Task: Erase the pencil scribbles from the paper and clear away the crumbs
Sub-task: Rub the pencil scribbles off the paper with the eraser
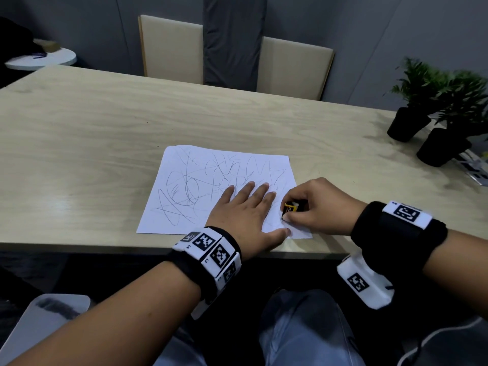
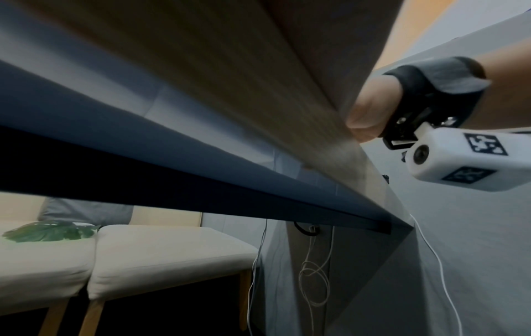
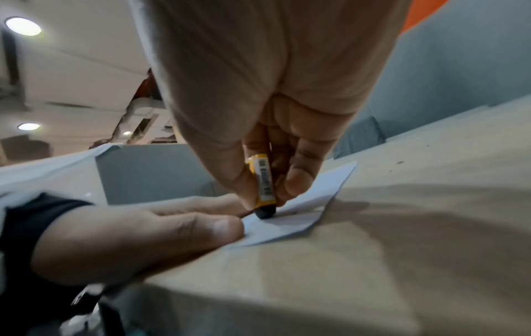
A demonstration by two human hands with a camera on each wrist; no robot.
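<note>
Right-hand grip on yellow-sleeved eraser

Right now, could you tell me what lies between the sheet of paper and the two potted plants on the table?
Only bare tabletop separates the paper from the potted plants, as the head view shows.

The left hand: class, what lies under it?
The left hand lies flat on the scribbled paper, which lies on the table. Scribbles beneath the palm are hidden.
</note>
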